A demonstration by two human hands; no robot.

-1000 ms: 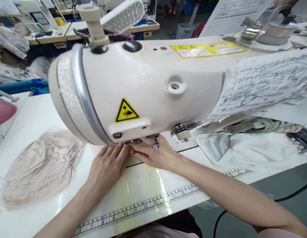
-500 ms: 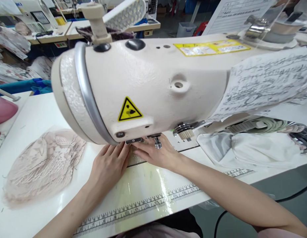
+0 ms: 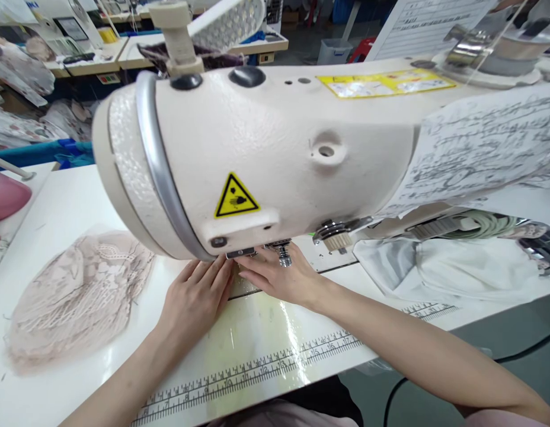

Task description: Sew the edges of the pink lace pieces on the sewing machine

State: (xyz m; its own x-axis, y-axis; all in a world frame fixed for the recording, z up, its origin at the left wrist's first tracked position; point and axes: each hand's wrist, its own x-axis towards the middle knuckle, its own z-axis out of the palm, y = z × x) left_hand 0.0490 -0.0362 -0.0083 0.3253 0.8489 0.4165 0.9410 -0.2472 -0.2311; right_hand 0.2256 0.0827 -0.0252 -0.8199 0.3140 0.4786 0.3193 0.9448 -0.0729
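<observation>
Just under sewing machine (image 3: pixel 257 154), left hand (image 3: pixel 192 302), right hand (image 3: pixel 281 279)

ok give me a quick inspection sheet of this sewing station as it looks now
surface: white table, ruler strip along its front edge
job's things: sewing machine; what lies under its head is hidden
clutter: pink lace pile at left, white cloth at right
grippers: left hand and right hand flat, fingers under the machine head
cables: black cable below the table edge
surroundings: other sewing tables behind, printed sheet on the machine
</observation>
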